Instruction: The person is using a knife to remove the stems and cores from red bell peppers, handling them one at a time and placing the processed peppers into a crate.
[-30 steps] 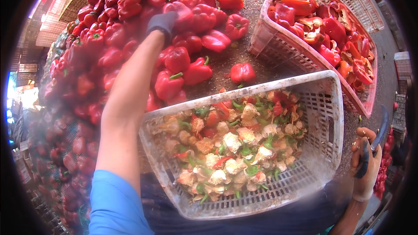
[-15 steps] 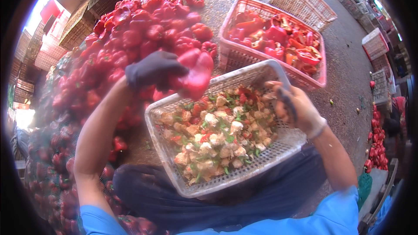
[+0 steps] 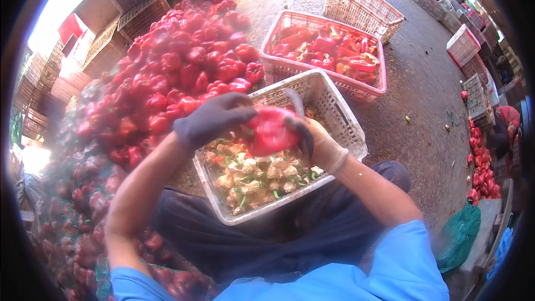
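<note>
My left hand (image 3: 216,119), in a dark glove, is closed around a red bell pepper (image 3: 271,132). From the other side my right hand (image 3: 322,146), in a pale glove with dark fingertips, meets the same pepper. A knife (image 3: 295,102) sticks up from the right hand, its blade blurred and its handle hidden by the fingers. Both hands and the pepper are over a grey-white plastic crate (image 3: 348,125) at my lap. Inside the crate lie many pepper cores (image 3: 251,183) with pale seeds and green stems.
A large heap of whole red peppers (image 3: 161,86) rises at the left, with netted peppers (image 3: 83,223) nearer. Ahead stands a pink crate (image 3: 326,78) of opened peppers, an upright pinkish crate (image 3: 362,11) behind it. At right are a green net bag (image 3: 460,237) and more peppers (image 3: 484,173).
My left hand has brought the pepper rightward from beside the heap to over the crate. My right hand has moved left with the knife and now touches the pepper. The view has shifted.
</note>
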Tool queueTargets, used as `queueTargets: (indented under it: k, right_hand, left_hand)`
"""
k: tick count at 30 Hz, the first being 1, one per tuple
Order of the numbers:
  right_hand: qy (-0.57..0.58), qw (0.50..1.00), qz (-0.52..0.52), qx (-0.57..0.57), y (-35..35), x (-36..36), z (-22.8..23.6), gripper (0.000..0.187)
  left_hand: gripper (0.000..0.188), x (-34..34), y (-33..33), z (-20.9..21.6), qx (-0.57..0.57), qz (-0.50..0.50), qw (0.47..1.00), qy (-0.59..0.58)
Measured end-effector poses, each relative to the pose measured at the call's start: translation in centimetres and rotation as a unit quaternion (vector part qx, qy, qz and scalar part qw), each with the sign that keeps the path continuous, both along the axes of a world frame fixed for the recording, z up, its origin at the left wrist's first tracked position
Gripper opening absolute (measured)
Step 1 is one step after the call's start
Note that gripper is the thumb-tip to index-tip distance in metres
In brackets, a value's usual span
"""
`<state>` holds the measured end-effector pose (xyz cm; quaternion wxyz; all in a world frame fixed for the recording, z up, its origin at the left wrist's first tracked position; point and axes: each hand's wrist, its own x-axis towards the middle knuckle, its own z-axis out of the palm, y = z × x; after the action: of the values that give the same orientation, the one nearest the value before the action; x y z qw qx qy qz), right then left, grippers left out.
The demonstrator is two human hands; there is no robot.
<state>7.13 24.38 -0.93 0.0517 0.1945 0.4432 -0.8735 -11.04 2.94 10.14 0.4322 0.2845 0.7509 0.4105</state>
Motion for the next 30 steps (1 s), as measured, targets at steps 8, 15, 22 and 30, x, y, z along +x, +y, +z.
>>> queueTargets:
  k: [8,15,22,30]
  right_hand:
    - [0.049,0.983,-0.173,-0.025,-4.3,-0.5,0.3,0.051]
    - [-0.002,0.978,-0.181,-0.107,-7.8,0.5,1.6,0.035]
    - [-0.071,0.987,-0.13,-0.058,-7.2,0.9,1.4,0.048]
    - [0.151,0.791,-0.119,0.581,-5.1,0.8,-0.6,0.068]
  left_hand:
    - [0.081,7.8,1.6,-5.3,0.247,0.24,0.936,-0.076]
    - [0.069,11.5,1.2,-9.1,0.379,0.359,0.851,-0.049]
    - [0.073,11.1,-0.5,-10.0,0.307,0.372,0.868,0.114]
    - [0.066,10.1,-2.0,-9.5,0.147,0.432,0.859,0.233]
